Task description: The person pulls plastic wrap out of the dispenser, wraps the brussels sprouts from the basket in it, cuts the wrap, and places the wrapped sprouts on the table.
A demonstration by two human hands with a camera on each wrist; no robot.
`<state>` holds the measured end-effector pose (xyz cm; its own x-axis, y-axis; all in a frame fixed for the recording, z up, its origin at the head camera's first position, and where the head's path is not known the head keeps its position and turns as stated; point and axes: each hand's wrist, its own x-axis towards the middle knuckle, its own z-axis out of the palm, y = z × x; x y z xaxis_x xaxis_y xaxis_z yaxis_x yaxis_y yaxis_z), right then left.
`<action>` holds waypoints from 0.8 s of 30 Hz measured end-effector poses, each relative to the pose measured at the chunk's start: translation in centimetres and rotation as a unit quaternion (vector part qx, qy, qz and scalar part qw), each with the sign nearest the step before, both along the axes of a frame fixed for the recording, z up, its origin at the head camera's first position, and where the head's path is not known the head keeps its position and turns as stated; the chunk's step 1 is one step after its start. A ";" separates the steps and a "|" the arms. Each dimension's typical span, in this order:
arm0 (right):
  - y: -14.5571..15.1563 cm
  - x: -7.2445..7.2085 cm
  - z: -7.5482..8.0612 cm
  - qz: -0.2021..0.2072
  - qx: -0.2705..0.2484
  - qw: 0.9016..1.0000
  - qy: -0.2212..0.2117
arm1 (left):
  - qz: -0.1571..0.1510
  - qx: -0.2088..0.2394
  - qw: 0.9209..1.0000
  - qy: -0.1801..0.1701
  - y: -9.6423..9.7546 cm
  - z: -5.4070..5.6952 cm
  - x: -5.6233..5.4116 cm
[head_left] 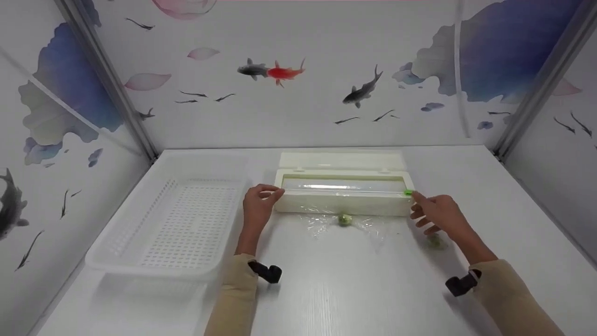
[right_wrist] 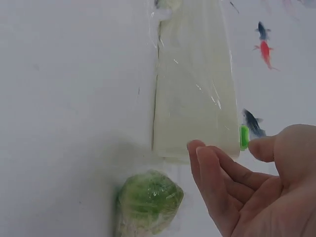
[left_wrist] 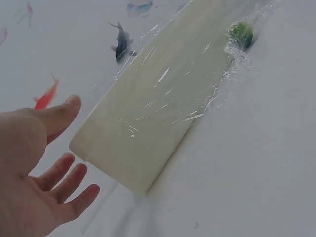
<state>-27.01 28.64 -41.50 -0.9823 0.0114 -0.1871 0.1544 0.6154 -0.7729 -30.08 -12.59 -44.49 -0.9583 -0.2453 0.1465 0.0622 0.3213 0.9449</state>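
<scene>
A cream cling film dispenser (head_left: pixel 343 204) lies crosswise with its clear lid (head_left: pixel 343 161) raised at the back. Film (head_left: pixel 322 225) hangs over its front onto the table, bunched around a small round green vegetable (head_left: pixel 345 220). My left hand (head_left: pixel 259 205) is at the dispenser's left end; in the left wrist view its thumb and fingers are spread and hold nothing. At the right end, my right hand (head_left: pixel 440 215) has its thumb against the green slide cutter (right_wrist: pixel 244 137), other fingers loosely bent by the dispenser's corner. A second round green vegetable (right_wrist: pixel 148 202), wrapped in film, lies below this hand.
A white perforated plastic basket (head_left: pixel 186 224) stands on the left of the white table (head_left: pixel 326 298). In front of it is another pale, translucent container (head_left: pixel 144 303), partly cut off by the frame. Panels printed with fish (head_left: pixel 284 73) enclose the back and sides.
</scene>
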 end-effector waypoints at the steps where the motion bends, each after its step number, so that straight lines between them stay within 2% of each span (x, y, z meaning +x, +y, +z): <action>1: -0.1 0.2 0.0 0.002 -0.009 1.000 -0.008 | 0.018 0.005 1.000 -0.003 0.2 0.0 0.2; 4: -0.3 0.5 -0.1 0.003 -0.031 0.999 -0.019 | 0.043 0.046 0.998 -0.021 0.9 0.0 0.9; 8: -0.7 0.4 -0.4 -0.011 -0.055 0.998 -0.031 | 0.039 0.115 0.990 -0.071 1.6 -0.4 1.7; 11: -0.9 0.4 -0.7 -0.019 -0.085 0.995 -0.045 | 0.032 0.176 0.979 -0.094 1.9 -1.0 2.0; 15: -1.1 0.4 -1.1 -0.035 -0.139 0.988 -0.053 | 0.017 0.256 0.962 -0.089 2.2 -1.6 1.8; 18: -1.2 0.4 -1.3 -0.053 -0.169 0.983 -0.049 | 0.007 0.274 0.958 -0.088 2.5 -1.9 1.8; 24: -2.1 0.3 -1.2 -0.079 -0.183 0.979 -0.039 | -0.005 0.270 0.958 -0.098 3.4 -2.0 1.6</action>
<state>-26.71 26.58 -42.66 -0.9565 0.0803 -0.2806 0.2918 0.2631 -0.9196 -28.52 -9.20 -46.49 -0.9573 -0.2246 -0.1818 -0.1329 -0.2165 0.9672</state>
